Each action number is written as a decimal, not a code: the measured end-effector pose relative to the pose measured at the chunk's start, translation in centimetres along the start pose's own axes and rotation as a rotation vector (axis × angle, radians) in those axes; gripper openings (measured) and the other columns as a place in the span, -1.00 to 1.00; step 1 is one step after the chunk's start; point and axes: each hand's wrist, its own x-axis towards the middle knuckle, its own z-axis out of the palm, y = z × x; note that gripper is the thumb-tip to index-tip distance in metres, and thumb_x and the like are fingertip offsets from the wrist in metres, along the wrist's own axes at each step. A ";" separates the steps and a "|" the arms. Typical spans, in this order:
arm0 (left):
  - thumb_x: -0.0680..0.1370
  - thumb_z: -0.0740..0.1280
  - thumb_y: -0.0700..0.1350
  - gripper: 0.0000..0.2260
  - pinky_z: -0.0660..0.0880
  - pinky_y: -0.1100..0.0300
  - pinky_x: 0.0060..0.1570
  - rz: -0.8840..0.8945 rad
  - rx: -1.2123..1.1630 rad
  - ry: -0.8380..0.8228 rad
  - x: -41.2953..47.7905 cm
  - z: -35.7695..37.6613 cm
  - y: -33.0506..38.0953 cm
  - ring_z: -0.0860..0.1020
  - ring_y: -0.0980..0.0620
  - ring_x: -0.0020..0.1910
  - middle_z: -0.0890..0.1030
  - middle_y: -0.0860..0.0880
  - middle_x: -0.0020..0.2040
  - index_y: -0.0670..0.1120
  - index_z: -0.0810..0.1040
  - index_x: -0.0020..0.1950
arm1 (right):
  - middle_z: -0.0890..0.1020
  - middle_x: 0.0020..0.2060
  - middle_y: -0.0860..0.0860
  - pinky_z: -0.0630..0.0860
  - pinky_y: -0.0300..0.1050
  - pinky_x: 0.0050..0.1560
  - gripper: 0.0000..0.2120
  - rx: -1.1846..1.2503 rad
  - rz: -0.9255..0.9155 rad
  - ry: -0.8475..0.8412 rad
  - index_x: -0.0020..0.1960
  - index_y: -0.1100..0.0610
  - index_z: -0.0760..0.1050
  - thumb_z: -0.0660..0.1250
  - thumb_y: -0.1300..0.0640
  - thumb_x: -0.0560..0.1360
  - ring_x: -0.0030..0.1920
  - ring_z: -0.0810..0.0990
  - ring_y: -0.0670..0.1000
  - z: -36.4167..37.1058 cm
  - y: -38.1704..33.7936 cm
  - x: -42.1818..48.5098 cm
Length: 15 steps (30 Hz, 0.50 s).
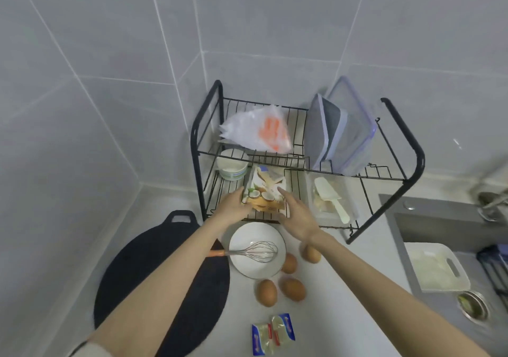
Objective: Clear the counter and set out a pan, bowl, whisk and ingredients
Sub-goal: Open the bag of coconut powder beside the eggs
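The coconut carton (265,191) sits at the front edge of the dish rack's (412,169) lower shelf; I can't tell whether it rests there. My left hand (232,205) grips its left side, and my right hand (298,219) lays nearly straight fingers against its right side. Just below, on the counter (343,288), a white bowl (247,268) holds the whisk (261,251). Four brown eggs (292,288) lie beside the bowl, the black pan (143,268) is to its left, and two blue-edged packets (273,332) lie nearest me.
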 end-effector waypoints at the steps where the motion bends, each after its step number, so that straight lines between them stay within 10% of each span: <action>1: 0.56 0.25 -0.14 -0.60 0.34 0.24 0.13 -0.009 0.008 -0.023 1.3 0.0 -0.2 0.42 -0.08 0.33 0.48 -0.09 0.32 -0.09 0.36 0.40 | 0.21 0.49 0.16 0.18 -0.02 0.44 -0.38 0.000 0.030 -0.025 0.55 -0.01 0.04 0.22 0.17 0.57 0.51 0.14 0.15 0.1 0.0 1.0; 10: 0.52 0.29 0.05 -0.42 0.34 -0.03 0.35 -0.066 0.036 -0.013 10.7 2.1 -3.7 0.36 -0.11 0.40 0.39 -0.05 0.43 -0.02 0.24 0.50 | 0.20 0.42 0.21 0.38 -0.12 0.16 -0.36 0.065 0.179 -0.084 0.53 -0.07 0.04 0.26 0.13 0.55 0.33 0.41 0.22 2.3 0.6 7.5; 15: 0.49 0.30 0.09 -0.77 0.43 0.04 0.05 -0.067 0.093 0.110 11.4 2.6 -3.5 0.53 -0.17 0.07 0.63 -0.09 -0.07 -0.06 0.53 -0.18 | 0.35 0.24 0.23 0.40 -0.09 0.11 -0.35 0.030 0.140 -0.003 0.54 -0.06 0.04 0.25 0.13 0.54 0.19 0.46 0.25 3.5 1.3 8.4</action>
